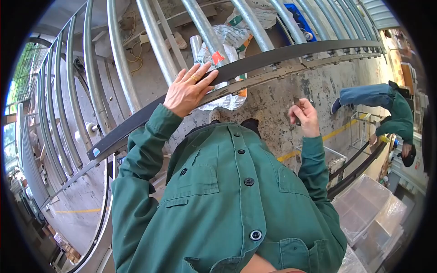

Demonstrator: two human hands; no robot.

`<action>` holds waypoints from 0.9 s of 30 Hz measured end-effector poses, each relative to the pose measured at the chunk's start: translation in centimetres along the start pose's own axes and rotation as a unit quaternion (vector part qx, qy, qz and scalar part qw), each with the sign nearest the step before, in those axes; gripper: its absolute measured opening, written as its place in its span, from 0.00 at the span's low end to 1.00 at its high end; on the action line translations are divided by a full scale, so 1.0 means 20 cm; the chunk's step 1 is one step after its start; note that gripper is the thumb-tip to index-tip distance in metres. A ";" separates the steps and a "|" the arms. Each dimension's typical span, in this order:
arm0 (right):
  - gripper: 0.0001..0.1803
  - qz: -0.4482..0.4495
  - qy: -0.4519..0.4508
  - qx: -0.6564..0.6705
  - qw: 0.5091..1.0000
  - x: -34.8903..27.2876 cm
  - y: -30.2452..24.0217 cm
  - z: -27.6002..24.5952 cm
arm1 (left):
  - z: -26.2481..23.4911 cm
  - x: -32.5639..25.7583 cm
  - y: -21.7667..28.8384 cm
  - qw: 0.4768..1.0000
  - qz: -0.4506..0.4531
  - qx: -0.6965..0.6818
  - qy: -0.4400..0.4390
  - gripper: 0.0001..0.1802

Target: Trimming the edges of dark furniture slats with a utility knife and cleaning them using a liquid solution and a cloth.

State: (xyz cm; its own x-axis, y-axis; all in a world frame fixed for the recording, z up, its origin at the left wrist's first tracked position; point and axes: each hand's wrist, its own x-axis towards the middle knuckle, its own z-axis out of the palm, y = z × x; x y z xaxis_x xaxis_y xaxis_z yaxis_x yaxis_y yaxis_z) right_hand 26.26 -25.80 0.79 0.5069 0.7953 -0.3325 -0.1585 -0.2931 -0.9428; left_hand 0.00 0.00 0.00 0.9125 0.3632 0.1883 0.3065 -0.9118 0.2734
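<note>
A long black rail (264,57) runs across in front of me, along the near ends of several grey metal rollers (200,25). My left hand (189,88) lies on the rail with its fingers stretched out, and a ring shows on one finger. Just beyond those fingertips, a red-orange tag (218,57) sits at the rail's upper edge. To the right, my right hand (307,119) is held up on the near side of the rail, apart from it. Its fingers are closed around a small dark flat piece (296,101), whose kind I cannot make out.
White printed plastic bags (232,35) lie beneath and beyond the rollers, near a blue crate (306,27). At the right, another person (400,107) bends over beside dark curved rails (359,170). Clear plastic-wrapped boxes (366,195) stand at the lower right.
</note>
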 end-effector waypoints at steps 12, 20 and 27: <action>0.13 0.059 0.143 -0.032 0.987 -0.07 0.09 -0.25 | 0.18 0.45 0.27 0.990 0.138 0.005 -0.003 0.31; 0.10 0.076 0.160 0.031 0.984 -0.10 0.16 -0.54 | 0.28 0.77 0.42 0.987 0.160 -0.011 0.003 0.29; 0.11 0.072 0.177 0.053 0.980 -0.09 0.22 -0.82 | 0.41 1.13 0.57 0.985 0.163 -0.062 -0.012 0.32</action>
State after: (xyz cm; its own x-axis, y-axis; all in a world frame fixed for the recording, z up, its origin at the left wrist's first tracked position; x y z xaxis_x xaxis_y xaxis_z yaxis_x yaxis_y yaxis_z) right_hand 38.56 -37.21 -2.36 0.7320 0.5099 -0.4519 -0.3275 -0.3183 -0.8896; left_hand 26.26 -3.71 -0.44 0.9636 0.0486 0.2629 -0.0380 -0.9484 0.3148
